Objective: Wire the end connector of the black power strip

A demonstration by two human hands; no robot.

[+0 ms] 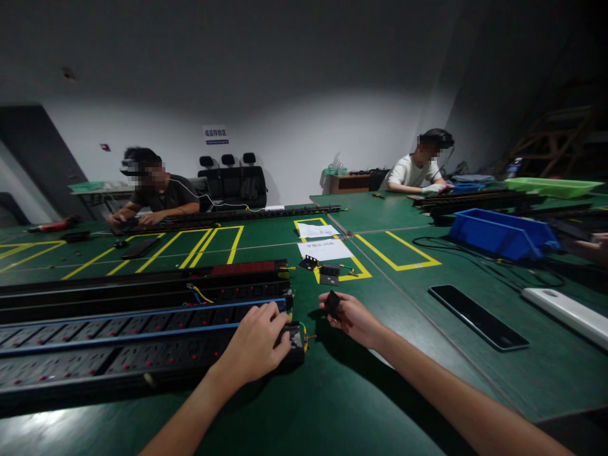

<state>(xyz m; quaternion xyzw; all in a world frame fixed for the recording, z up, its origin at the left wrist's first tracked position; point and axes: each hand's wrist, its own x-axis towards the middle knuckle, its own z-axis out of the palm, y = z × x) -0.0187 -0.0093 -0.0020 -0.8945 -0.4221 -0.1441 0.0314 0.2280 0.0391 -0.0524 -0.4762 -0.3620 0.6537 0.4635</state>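
Several long black power strips point(156, 353) with rows of sockets and small red parts lie side by side on the left of the green table. My left hand point(256, 339) rests over the right end of the nearest ones, its fingers curled round that end. Green-yellow wires point(304, 335) stick out just beyond it. To the right of this end, my right hand point(354, 320) is raised and pinches a small black plate point(333, 304) between thumb and fingers. Two similar black plates point(329, 275) with holes lie farther back, close to white paper sheets point(327, 249).
A phone point(479, 316), a white bar-shaped thing point(570, 313) and a blue bin point(503, 234) with black cables beside it are on the right. Yellow tape outlines point(399, 253) mark the table. Two people point(159, 190) work across it; another person's hand point(593, 247) shows at the right edge.
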